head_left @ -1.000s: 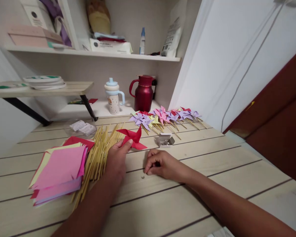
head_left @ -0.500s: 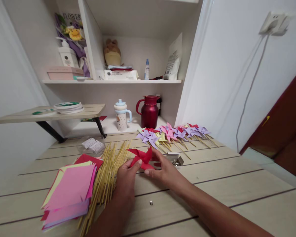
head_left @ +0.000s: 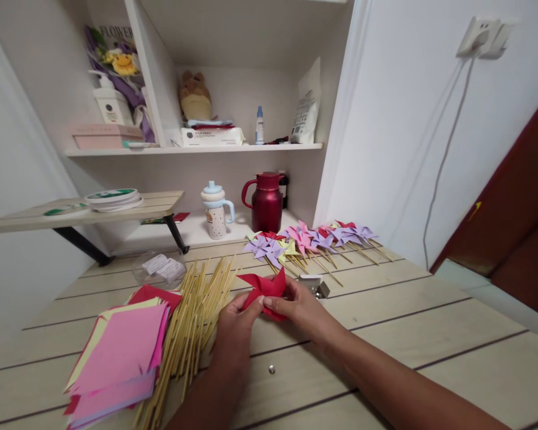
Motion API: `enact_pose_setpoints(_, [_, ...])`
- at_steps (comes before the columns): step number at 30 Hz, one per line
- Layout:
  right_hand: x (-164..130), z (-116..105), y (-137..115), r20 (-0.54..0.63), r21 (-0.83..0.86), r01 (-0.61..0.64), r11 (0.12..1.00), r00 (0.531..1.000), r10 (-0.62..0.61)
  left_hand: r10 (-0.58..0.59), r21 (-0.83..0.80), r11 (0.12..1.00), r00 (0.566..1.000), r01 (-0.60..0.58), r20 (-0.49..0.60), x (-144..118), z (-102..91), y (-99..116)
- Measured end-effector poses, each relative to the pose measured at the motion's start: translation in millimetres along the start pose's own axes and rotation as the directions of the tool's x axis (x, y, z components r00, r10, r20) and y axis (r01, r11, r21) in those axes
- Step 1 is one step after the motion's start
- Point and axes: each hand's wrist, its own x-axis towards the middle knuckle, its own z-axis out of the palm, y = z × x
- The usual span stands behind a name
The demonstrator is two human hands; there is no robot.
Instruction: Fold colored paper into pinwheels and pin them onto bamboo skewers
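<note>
Bare planked wooden tabletop [head_left: 430, 334] open to the right. Left hand [head_left: 235, 325] and right hand [head_left: 296, 307] both pinching folded red paper pinwheel [head_left: 264, 288], just above table centre. Bamboo sticks [head_left: 192, 322] and coloured paper stack [head_left: 119, 355] crowding left; finished pinwheels [head_left: 309, 239] behind. Small silver box [head_left: 316, 286] partly hidden.
</note>
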Motion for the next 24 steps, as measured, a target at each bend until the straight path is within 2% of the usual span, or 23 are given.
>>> enact_pose_setpoints(5, [-2.3, -2.4, -2.3, 0.023, 0.099, -0.046, 0.994, 0.999, 0.044, 0.003, 0.018, 1.000, 1.000, -0.003, -0.009, -1.7, -0.2, 1.3])
enact_pose_setpoints(8, [-2.9, -3.2, -1.4, -0.009, 0.083, -0.069, 0.994, 0.998, 0.070, -0.003, 0.028, 1.000, 1.000, 0.003, -0.022, -0.9, -0.8, 0.5])
enact_pose_setpoints(13, [-4.7, -0.5, -3.5, 0.012, 0.110, -0.061, 0.992, 0.998, 0.060, 0.037, 0.045, 0.998, 0.999, -0.036, -0.014, 0.5, -0.3, 0.3])
enact_pose_setpoints(18, [-4.9, -0.2, -4.5, -0.037, 0.151, -0.039, 0.988, 0.998, 0.045, 0.026, 0.069, 0.997, 0.999, -0.023, -0.035, -0.4, -0.1, 1.0])
enact_pose_setpoints(24, [-1.3, -3.4, 3.8, -0.097, 0.108, -0.052, 0.993, 0.993, 0.063, 0.028, 0.097, 0.995, 0.999, -0.024, -0.035, -1.2, 1.3, 1.2])
